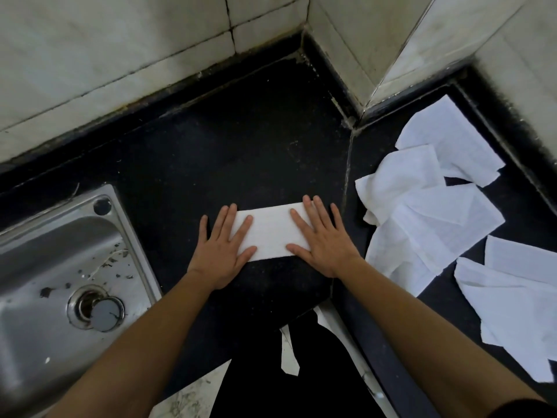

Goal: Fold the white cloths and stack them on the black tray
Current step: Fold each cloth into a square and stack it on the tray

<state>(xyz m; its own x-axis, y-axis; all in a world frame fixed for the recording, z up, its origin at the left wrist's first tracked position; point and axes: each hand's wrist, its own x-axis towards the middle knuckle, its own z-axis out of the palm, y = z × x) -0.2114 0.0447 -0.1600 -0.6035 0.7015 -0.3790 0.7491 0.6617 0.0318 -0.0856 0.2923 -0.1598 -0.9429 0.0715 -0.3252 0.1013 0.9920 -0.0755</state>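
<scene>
A folded white cloth (271, 232) lies as a narrow rectangle on the black countertop (241, 140) in front of me. My left hand (224, 248) presses flat on its left end with straight, spread fingers. My right hand (321, 236) presses flat on its right end in the same way. To the right, several unfolded white cloths (431, 212) lie in a loose heap on the counter. More white cloths (509, 300) lie near the right edge. I see no black tray apart from the dark counter surface.
A steel sink (60, 267) with a drain plug (104, 315) sits at the left. Tiled walls (120, 55) close off the back, with a corner column (376, 55) jutting in at the right. The counter's front edge runs just below my hands.
</scene>
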